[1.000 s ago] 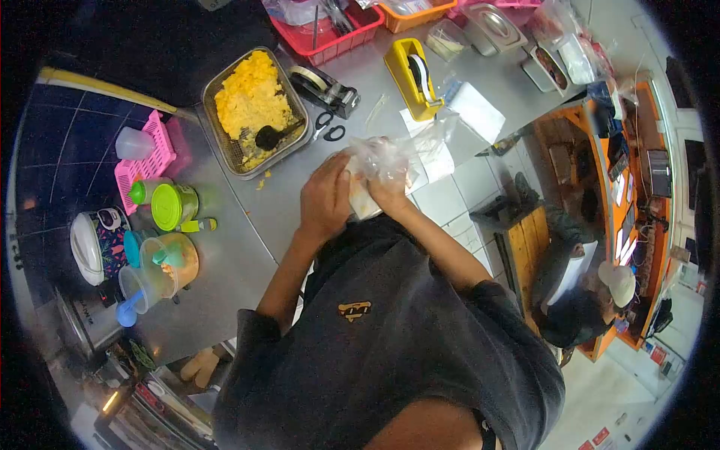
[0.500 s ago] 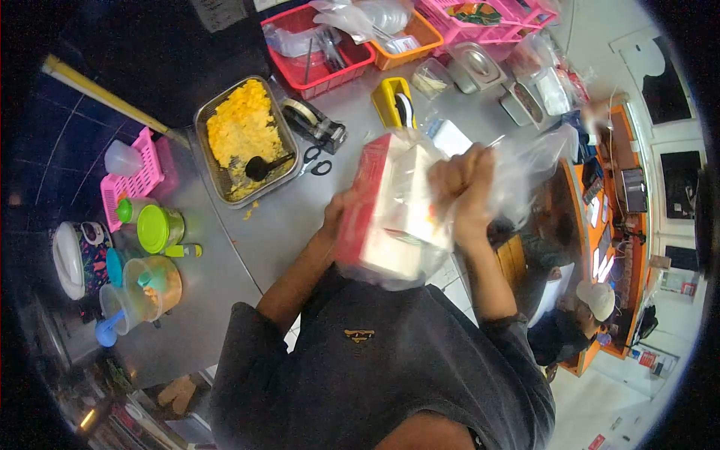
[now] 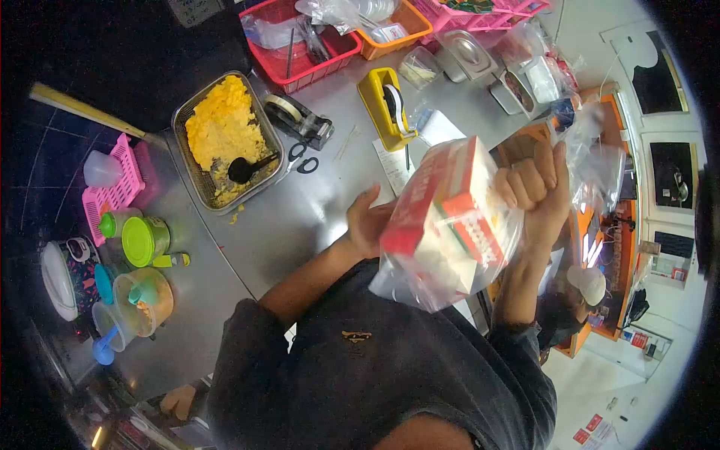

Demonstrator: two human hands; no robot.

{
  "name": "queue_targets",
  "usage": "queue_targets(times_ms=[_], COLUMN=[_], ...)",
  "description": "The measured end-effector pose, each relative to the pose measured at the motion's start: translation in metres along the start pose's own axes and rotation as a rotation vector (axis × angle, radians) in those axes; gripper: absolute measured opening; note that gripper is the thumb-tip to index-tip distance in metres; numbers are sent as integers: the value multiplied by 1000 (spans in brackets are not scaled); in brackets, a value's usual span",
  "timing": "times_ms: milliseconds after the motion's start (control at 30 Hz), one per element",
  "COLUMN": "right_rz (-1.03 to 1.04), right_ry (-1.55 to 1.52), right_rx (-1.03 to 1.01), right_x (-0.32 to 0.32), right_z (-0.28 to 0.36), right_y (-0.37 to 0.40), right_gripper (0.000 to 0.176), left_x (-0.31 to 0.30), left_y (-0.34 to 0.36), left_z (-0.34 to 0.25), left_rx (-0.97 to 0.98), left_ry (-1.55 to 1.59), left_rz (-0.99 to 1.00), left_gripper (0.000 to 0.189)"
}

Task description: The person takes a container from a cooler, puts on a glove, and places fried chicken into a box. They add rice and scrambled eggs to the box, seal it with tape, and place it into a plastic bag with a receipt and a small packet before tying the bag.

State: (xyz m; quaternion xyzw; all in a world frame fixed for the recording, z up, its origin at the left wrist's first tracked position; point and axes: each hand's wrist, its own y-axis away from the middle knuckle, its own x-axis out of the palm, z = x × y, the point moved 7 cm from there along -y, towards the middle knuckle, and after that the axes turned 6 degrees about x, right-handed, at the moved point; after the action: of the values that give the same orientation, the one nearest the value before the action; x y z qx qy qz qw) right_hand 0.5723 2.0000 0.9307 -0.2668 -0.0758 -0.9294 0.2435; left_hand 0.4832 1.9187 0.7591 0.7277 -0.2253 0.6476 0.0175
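Observation:
A clear plastic bag (image 3: 420, 289) holds red-and-white food boxes (image 3: 457, 202) and hangs tilted in front of my chest. My right hand (image 3: 534, 186) is closed in a fist around the gathered neck of the bag, whose loose top trails off to the right. At the bag's left side is my left hand (image 3: 367, 223), thumb and fingers apart; its fingertips are partly hidden behind the bag. Just beyond, on the counter, lie a paper slip (image 3: 391, 166) with a pen and a yellow tape dispenser (image 3: 379, 112).
On the metal counter (image 3: 259, 232) stand a pan (image 3: 201, 196) of shredded yellow food with a black scoop, a black tape dispenser (image 3: 319, 129) and scissors (image 3: 306, 165). Red (image 3: 330, 71) and orange (image 3: 409, 49) baskets line the back. Tubs stand left; a person in a cap (image 3: 589, 283) is at right.
The bagged boxes have moved right and turned, showing more of their printed side. My right hand has moved right with the bag's neck; my left hand has opened away from the box side.

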Motion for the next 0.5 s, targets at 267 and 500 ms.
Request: queue_targets(times_ms=[267, 500], right_rz=[51, -715], right_ry=[119, 393], right_rx=[6, -144], right_x=[-23, -58], right_z=[-6, -1], right_y=[9, 26], right_gripper=[45, 46], left_x=[-13, 19], left_y=[-1, 37], left_z=[-4, -22], left_rx=[44, 1053], left_ry=[-371, -1827], left_rz=[-111, 348], left_gripper=[75, 63])
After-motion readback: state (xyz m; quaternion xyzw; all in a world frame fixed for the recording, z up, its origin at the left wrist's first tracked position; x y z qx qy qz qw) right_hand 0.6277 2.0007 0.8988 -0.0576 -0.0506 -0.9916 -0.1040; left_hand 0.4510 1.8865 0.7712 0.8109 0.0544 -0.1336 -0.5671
